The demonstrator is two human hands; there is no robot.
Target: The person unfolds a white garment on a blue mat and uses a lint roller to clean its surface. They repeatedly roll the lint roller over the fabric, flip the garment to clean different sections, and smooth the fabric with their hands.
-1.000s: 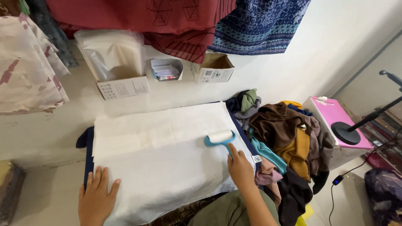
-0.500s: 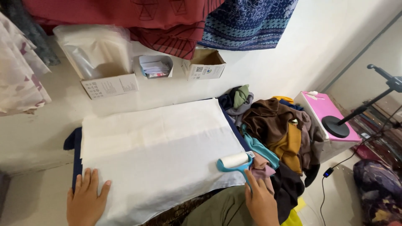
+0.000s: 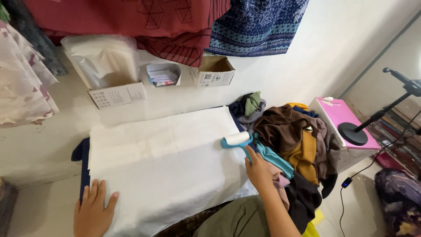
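While the right hand (image 3: pixel 258 169) closes its grip round the blue handle of a lint roller (image 3: pixel 237 141), the roller's white drum rests on the right edge of a white cloth (image 3: pixel 162 162). That cloth lies spread flat over a dark blue pad (image 3: pixel 82 153), which shows at the left edge. Flat and open, fingers spread, the left hand (image 3: pixel 92 210) presses the cloth's near left corner and holds nothing. Just right of the roller sits a heap of clothes (image 3: pixel 289 145) in brown, mustard, teal and black, touching the cloth's edge. Beyond the heap stands a pink box (image 3: pixel 340 116) with a black stand base on it. Against the wall behind are three open cartons (image 3: pixel 118 94), with red and blue fabrics hanging above.
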